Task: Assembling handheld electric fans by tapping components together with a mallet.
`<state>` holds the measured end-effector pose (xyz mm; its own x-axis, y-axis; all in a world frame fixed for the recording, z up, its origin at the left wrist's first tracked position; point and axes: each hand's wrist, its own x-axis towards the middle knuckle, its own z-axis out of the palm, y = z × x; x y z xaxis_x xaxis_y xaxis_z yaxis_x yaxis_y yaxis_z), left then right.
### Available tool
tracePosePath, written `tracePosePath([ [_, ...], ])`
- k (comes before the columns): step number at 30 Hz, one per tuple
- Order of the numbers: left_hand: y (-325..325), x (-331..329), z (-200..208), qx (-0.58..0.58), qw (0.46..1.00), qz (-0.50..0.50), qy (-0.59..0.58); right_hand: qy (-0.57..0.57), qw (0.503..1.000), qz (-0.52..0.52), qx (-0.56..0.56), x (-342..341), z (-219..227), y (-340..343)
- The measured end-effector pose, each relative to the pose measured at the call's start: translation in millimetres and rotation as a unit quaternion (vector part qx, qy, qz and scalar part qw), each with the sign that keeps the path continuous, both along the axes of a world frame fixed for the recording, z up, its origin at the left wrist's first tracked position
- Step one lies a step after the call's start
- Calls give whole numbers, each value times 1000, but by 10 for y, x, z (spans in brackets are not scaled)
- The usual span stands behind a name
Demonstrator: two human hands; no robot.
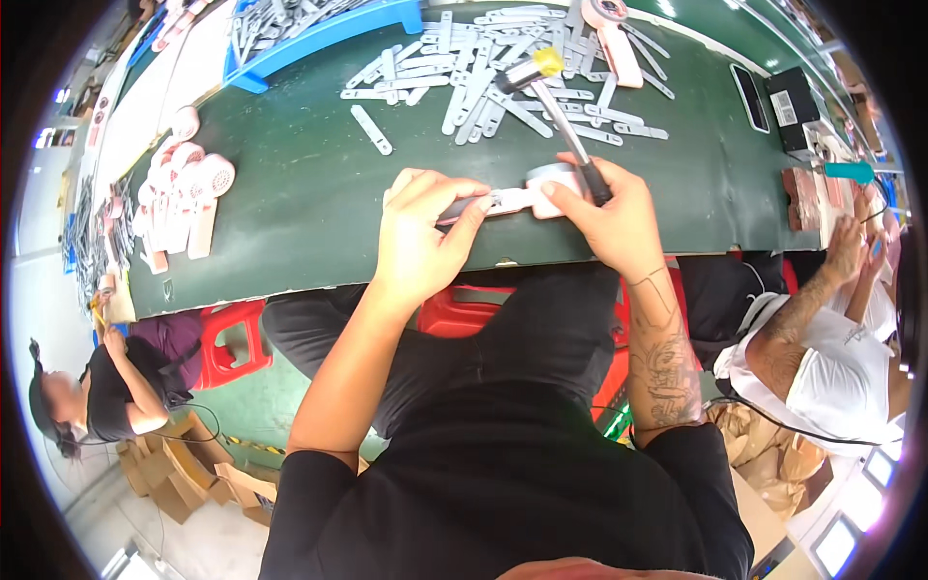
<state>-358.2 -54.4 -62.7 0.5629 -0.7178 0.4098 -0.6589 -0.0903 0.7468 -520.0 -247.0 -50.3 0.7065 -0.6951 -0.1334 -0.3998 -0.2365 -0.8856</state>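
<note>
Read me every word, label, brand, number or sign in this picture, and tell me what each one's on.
Nothing to quote: no text here is clear enough to read.
White label on the black box: too small and blurred.
Pale pink device at the left hand and right hand: no readable lettering.
Hammer in the right hand: none readable.

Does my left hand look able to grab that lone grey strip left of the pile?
Probably yes: the grey strip lies uncovered just beyond your left hand, though that hand is busy at the pinkish-white piece.
</note>
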Motion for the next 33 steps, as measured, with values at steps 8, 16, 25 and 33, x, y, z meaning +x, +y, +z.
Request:
tracePosePath([
  [8,-133,21,-26,17,999,-50,12,2,1000,-6,29,-14,26,25],
  [16,-139,-19,-19,8,994,-61,92,-8,1000,-10,20,-8,13,28],
  [25,-96,-34,-47,20,993,-41,112,-25,994,50,-97,-490,347,338],
  [33,-124,17,-184,-9,995,-51,87,14,977,73,-201,-951,515,476],
])
